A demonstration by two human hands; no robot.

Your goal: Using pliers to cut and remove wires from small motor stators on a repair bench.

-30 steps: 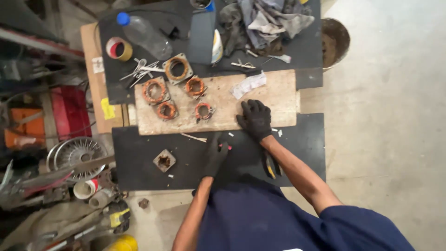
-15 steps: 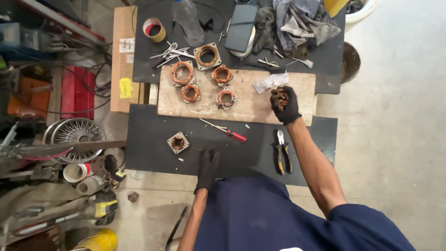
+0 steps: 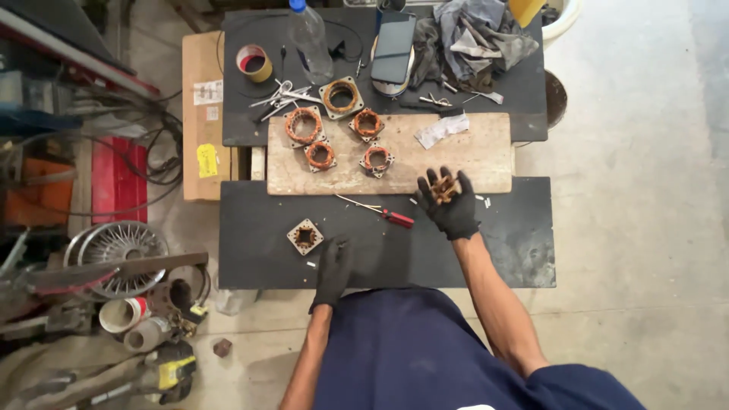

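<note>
My right hand (image 3: 454,209), in a black glove, is raised palm up over the black table's (image 3: 516,243) far edge, fingers curled round a small rusty motor stator (image 3: 444,187). My left hand (image 3: 334,270), also gloved, rests on the table's near edge and holds nothing. A square stator core (image 3: 304,236) lies just left of it. A red-handled screwdriver (image 3: 389,216) lies between the hands. Beyond them, a wooden board (image 3: 463,159) carries several copper-wound stators (image 3: 304,126).
A second black table (image 3: 524,99) behind holds a tape roll (image 3: 254,62), plastic bottle (image 3: 309,34), scissors (image 3: 282,94), dark tablet (image 3: 393,38) and rags (image 3: 478,38). A cardboard box (image 3: 202,114) stands on the left, with a fan guard (image 3: 118,243), cables and tools on the floor.
My right hand has come off the wooden board towards me with the rusty stator in it. My left hand has slid left along the near edge, away from the screwdriver.
</note>
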